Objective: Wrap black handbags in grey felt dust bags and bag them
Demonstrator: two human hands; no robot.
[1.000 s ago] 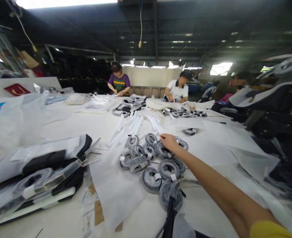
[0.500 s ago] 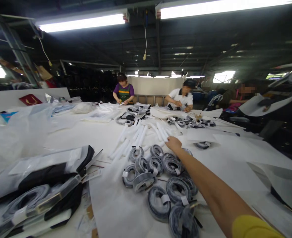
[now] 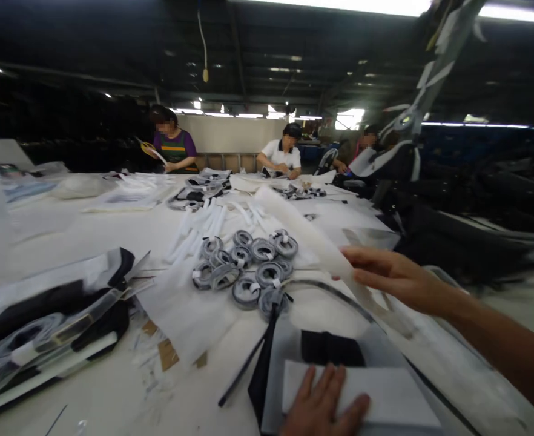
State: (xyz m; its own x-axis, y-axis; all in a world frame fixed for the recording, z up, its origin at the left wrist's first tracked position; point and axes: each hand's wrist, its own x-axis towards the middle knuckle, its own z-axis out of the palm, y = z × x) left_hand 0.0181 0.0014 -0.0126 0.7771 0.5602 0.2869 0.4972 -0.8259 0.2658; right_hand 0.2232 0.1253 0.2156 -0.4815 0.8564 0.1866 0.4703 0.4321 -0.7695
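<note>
Left hand [image 3: 324, 402] presses flat on the white card [image 3: 398, 393], fingers spread with tips at its far edge, a black patch [image 3: 333, 348] just beyond them and grey sheeting [image 3: 281, 351] showing under the card. Right hand [image 3: 387, 271] has thumb and fingers pinching the near end of a white sheet [image 3: 310, 239], which runs away from those fingertips past the coils [image 3: 245, 278] lying to their left (white labels [image 3: 276, 283] on these, any print too small to read). Free room: bare table [image 3: 183, 402] left of the left fingers, bounded by a bundle [image 3: 35, 309] farther left.
</note>
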